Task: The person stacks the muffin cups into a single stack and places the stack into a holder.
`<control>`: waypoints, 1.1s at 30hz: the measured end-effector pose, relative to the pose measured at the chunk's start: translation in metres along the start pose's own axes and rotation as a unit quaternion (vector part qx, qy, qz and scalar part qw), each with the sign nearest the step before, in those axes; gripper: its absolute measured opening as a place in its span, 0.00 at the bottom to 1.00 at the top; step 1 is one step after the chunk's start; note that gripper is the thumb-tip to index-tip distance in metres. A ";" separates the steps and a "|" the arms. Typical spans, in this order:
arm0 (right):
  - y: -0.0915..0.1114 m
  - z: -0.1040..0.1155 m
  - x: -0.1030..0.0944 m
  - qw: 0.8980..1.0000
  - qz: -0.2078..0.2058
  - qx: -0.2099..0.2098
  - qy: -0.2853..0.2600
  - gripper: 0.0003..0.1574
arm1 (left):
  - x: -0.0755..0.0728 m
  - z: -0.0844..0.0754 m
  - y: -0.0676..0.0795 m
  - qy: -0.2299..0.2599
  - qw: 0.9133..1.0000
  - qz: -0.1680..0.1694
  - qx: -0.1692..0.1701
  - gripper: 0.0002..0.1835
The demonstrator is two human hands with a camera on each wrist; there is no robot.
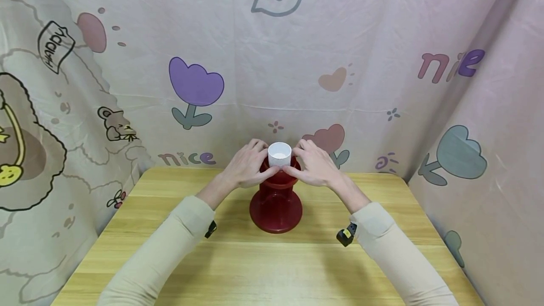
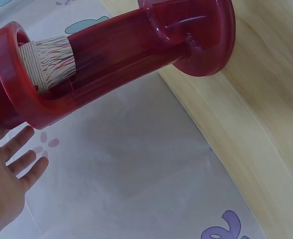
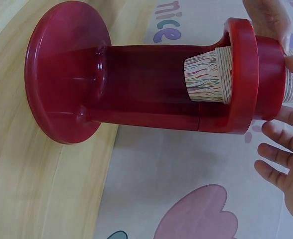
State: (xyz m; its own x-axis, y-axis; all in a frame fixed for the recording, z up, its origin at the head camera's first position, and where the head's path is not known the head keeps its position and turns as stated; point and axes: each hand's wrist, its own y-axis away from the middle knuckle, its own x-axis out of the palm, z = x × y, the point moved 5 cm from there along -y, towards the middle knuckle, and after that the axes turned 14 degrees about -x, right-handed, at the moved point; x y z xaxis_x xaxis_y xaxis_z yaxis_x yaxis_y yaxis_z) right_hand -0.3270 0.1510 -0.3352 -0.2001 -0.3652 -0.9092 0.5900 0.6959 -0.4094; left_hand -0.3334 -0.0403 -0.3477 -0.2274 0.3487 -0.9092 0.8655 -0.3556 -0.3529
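Note:
A red cup dispenser (image 1: 276,211) stands upright on the table, its round base down. Through its cut-out front shows the lower part of a nested stack of patterned paper cups (image 3: 205,75). The white top cup (image 1: 279,159) rises out of the dispenser's upper ring (image 3: 269,79), mouth upward. My left hand (image 1: 250,164) and right hand (image 1: 313,162) grip the top of the stack from either side. Both thumbs meet at its near side, with fingers reaching round behind. In the right wrist view, the other fingers (image 3: 276,155) spread loosely beside the ring.
The wooden table (image 1: 276,268) runs up to a printed cloth backdrop (image 1: 255,60) close behind the dispenser. Further cloth hangs at the left and right sides. Small black wrist cameras (image 1: 346,234) sit under both sleeves.

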 end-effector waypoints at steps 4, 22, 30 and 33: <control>0.000 0.000 -0.001 1.000 -0.001 0.000 0.003 0.32 | -0.001 -0.001 -0.001 0.001 1.000 -0.010 -0.002 0.34; 0.000 -0.002 0.000 1.000 -0.004 0.005 0.005 0.29 | -0.004 -0.001 -0.002 0.007 1.000 -0.018 -0.002 0.34; 0.001 -0.004 0.001 1.000 -0.014 0.015 -0.014 0.30 | -0.006 0.000 -0.001 0.010 1.000 -0.019 0.001 0.32; 0.002 -0.004 0.000 1.000 -0.019 0.015 -0.016 0.31 | -0.005 0.000 -0.001 0.010 1.000 -0.018 0.001 0.32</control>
State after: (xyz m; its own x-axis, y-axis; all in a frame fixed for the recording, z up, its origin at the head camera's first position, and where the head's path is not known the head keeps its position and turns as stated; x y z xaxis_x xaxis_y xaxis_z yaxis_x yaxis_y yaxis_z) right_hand -0.3292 0.1546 -0.3367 -0.1986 -0.4105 -0.8900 0.6056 0.6625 -0.4407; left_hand -0.3333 -0.0418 -0.3424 -0.2497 0.3789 -0.8911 0.8563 -0.3432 -0.3859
